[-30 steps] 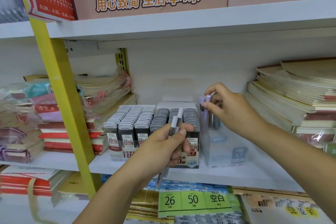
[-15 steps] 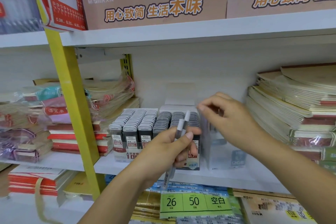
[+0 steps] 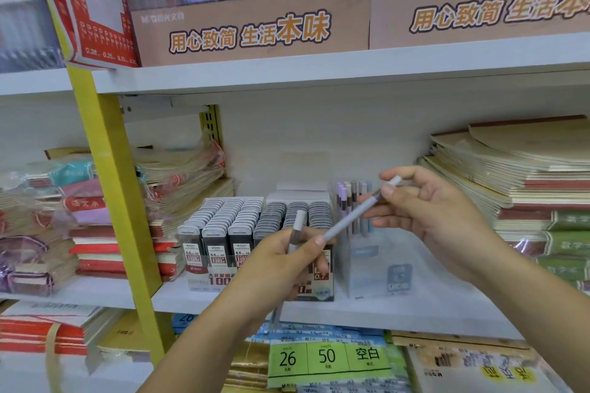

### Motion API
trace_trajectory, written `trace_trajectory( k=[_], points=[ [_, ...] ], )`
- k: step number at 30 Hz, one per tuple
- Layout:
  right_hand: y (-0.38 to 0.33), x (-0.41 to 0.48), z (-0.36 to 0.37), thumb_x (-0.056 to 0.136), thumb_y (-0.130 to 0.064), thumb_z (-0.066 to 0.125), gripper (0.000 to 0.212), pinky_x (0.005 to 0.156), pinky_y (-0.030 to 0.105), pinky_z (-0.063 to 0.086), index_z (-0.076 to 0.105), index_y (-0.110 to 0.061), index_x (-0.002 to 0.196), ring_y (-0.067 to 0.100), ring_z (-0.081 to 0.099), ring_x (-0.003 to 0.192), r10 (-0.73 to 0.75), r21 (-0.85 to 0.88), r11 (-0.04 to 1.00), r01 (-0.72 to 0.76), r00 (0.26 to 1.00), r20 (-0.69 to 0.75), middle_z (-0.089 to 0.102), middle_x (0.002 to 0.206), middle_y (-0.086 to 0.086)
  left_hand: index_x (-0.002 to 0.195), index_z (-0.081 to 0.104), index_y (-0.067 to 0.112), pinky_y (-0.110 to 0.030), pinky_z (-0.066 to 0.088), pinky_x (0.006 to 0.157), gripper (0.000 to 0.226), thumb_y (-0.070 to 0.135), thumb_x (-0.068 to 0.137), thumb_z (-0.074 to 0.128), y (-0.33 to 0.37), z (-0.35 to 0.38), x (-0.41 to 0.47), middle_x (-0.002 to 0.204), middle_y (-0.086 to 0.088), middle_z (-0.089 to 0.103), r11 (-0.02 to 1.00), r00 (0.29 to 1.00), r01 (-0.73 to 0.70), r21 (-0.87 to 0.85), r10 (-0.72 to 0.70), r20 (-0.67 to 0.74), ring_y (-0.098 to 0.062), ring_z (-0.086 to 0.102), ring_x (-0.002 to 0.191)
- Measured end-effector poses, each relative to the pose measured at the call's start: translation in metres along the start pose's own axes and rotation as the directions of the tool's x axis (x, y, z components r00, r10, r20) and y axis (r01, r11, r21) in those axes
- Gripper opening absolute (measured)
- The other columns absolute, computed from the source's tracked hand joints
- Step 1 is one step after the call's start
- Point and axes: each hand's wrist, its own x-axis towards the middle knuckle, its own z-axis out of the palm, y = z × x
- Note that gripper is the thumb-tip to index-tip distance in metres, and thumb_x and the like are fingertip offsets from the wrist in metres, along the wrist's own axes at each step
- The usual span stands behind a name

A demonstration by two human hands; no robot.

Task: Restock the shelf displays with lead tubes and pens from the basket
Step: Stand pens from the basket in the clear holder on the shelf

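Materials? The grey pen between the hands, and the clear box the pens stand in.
Grey pen: likely plastic, matte; even colour, no glints. Clear box: seemingly transparent plastic, maybe acrylic, smooth; pens and shelf show through its walls.

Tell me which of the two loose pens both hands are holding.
The slanted pen: the right hand pinches its upper end, the left hand holds its lower end. The upright pen is in the left hand alone.
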Motion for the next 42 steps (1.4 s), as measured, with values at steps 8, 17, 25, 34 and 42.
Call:
trace_trajectory(
  k=[8, 17, 25, 34, 42],
  points=[
    [-0.01, 0.022, -0.029, 0.094, -0.005, 0.056, 0.018, 0.062, 0.026, 0.059, 0.059, -0.022, 0.099, 0.023, 0.073, 0.077, -0.323, -0.24, 0.93, 0.278, 0.93, -0.175, 0.074, 0.088, 0.013, 0.102, 0.061, 0.035, -0.022, 0.036, 0.047, 0.021, 0.032, 0.082, 0.06, 0.002, 0.001, 0.006, 0.081, -0.001, 0.067, 1.0, 1.0, -0.002, 0.007, 0.002, -0.013, -0.009, 0.043, 0.053],
    [0.026, 0.049, -0.031, 0.095, -0.021, 0.058, 0.01, 0.078, 0.045, 0.057, 0.057, -0.029, 0.101, 0.013, 0.069, 0.08, -0.212, -0.865, 0.444, 0.235, 0.965, 0.153, 0.071, 0.085, -0.005, 0.111, 0.055, 0.015, -0.024, 0.058, 0.066, 0.012, 0.011, 0.104, 0.046, 0.001, 0.002, 0.003, 0.078, 0.003, 0.07, 0.987, 0.987, -0.151, 0.051, 0.153, -0.037, -0.012, 0.066, 0.065],
    [0.038, 0.058, -0.032, 0.091, -0.024, 0.065, 0.024, 0.072, 0.038, 0.056, 0.047, -0.035, 0.103, 0.008, 0.066, 0.071, -0.245, -0.865, 0.44, 0.243, 0.959, 0.145, 0.069, 0.073, -0.005, 0.115, 0.058, 0.027, -0.028, 0.061, 0.074, 0.018, 0.017, 0.103, 0.05, -0.002, -0.002, 0.004, 0.093, -0.001, 0.078, 0.986, 0.987, -0.146, 0.076, 0.15, -0.055, -0.02, 0.075, 0.075],
    [0.041, 0.066, -0.022, 0.086, -0.031, 0.071, 0.023, 0.07, 0.03, 0.031, 0.059, -0.014, 0.095, 0.024, 0.048, 0.093, -0.276, -0.976, 0.006, 0.216, 0.939, 0.206, 0.055, 0.086, -0.002, 0.111, 0.055, 0.019, -0.029, 0.061, 0.07, 0.011, 0.015, 0.101, 0.055, -0.003, -0.003, 0.002, 0.099, -0.002, 0.078, 0.991, 0.991, -0.122, 0.05, 0.124, -0.045, -0.017, 0.074, 0.075],
    [0.007, 0.011, 0.012, 0.094, -0.032, 0.056, 0.019, 0.08, 0.004, 0.042, 0.07, -0.037, 0.107, -0.008, 0.059, 0.101, -0.041, -0.603, 0.784, 0.15, 0.981, 0.191, 0.069, 0.106, -0.02, 0.108, 0.062, 0.011, -0.032, 0.062, 0.071, 0.011, 0.013, 0.097, 0.062, 0.007, 0.017, 0.004, 0.093, -0.008, 0.078, 0.992, 0.993, -0.116, -0.039, 0.116, -0.017, -0.019, 0.074, 0.075]
  ],
)
